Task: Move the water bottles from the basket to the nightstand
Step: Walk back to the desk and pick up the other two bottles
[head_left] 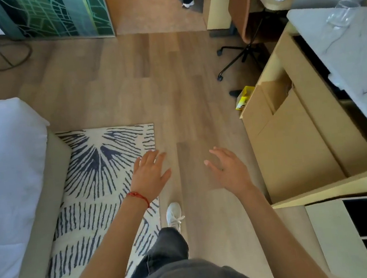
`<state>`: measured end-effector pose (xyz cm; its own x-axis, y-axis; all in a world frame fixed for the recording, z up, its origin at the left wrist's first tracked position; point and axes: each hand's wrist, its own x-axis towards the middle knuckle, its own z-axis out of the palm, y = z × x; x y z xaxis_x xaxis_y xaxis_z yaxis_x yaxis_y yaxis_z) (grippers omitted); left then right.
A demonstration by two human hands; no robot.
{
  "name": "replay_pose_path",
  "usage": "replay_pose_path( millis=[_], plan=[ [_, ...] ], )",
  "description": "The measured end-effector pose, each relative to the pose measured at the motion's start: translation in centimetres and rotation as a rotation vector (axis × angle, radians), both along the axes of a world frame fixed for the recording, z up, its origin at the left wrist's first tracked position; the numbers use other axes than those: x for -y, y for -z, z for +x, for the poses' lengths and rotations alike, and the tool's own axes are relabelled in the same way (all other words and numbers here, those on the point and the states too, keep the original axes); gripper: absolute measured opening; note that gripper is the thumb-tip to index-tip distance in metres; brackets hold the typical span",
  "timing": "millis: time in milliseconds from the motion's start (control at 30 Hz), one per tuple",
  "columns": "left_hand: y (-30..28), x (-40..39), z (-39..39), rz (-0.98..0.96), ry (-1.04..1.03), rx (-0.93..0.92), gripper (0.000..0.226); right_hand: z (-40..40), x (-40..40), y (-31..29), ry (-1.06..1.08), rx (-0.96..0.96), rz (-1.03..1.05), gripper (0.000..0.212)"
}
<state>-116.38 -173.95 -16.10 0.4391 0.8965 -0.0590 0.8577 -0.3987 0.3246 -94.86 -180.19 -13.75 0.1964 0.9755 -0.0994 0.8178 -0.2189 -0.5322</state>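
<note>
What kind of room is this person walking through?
Probably a hotel room or a bedroom: a bed with white bedding on one side, a patterned rug on the wood floor, and a wheeled desk chair ahead.

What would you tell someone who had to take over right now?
Left hand: open, fingers spread, holding nothing, out over the edge of the rug.
Right hand: open, holding nothing, out over the wood floor.
Bottles, basket and nightstand: none can be made out in this view. A bed is on the left, cabinets on the right.
Done: cannot tell from here.
Left: find the basket, pick up the bottles, set them on the nightstand. The person seems to be mid-step, one shoe forward.
</note>
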Motion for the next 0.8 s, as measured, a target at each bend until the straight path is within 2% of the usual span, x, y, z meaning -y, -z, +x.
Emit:
replay_pose_path(
  millis=[233,500,800],
  plan=[
    [-0.3,-14.4,0.2,-0.016,0.006,0.037,0.052,0.6,-14.4,-0.5,-0.031,0.021,-0.014,0.044],
    [0.8,-25.9,1.2,-0.061,-0.041,0.035,0.051,2.8,-25.7,0.5,-0.009,-0.002,0.000,0.043],
    [3.1,-41.9,6.6,-0.055,-0.047,0.043,0.049,8.2,-43.0,3.2,-0.057,0.022,-0.048,0.045]
  ],
)
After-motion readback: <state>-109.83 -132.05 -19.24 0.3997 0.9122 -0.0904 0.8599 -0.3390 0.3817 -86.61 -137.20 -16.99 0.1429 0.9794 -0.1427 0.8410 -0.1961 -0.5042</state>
